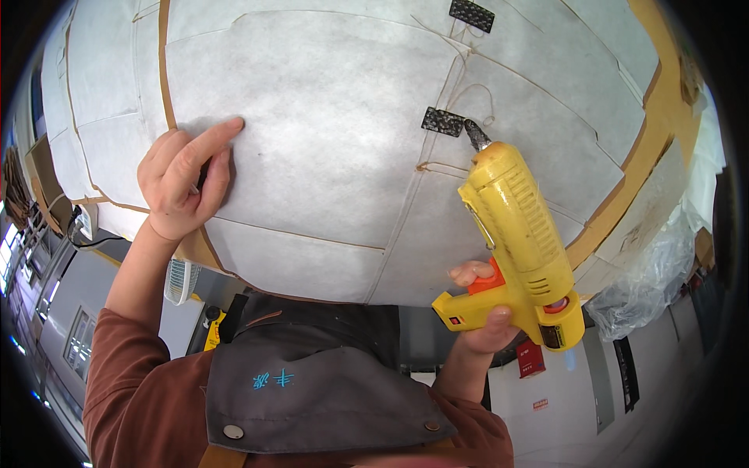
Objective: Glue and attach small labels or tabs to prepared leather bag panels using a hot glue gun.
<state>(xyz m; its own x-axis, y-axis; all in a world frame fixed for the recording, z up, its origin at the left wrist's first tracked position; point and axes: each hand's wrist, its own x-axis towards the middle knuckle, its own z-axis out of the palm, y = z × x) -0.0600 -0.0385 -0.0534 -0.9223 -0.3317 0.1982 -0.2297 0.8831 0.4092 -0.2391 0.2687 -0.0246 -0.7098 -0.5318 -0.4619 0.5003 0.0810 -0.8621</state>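
Note:
My right hand (482,312) grips a yellow hot glue gun (519,238) by its handle, with a finger on the orange trigger. The gun's dark nozzle points up and left, its tip right beside a small black mesh patch (442,122) stuck on white fabric sheets (328,140) that cover a big curved form. My left hand (186,175) rests on the fabric at the left, index finger stretched out flat on the sheet, other fingers curled. A second black mesh patch (471,14) sits higher up.
Brown tape or card strips (655,132) run between the white sheets. Clear plastic film (651,277) bunches at the right edge. A white fan (181,281) and a red item (530,359) lie on the grey floor below. I wear a grey apron (312,382).

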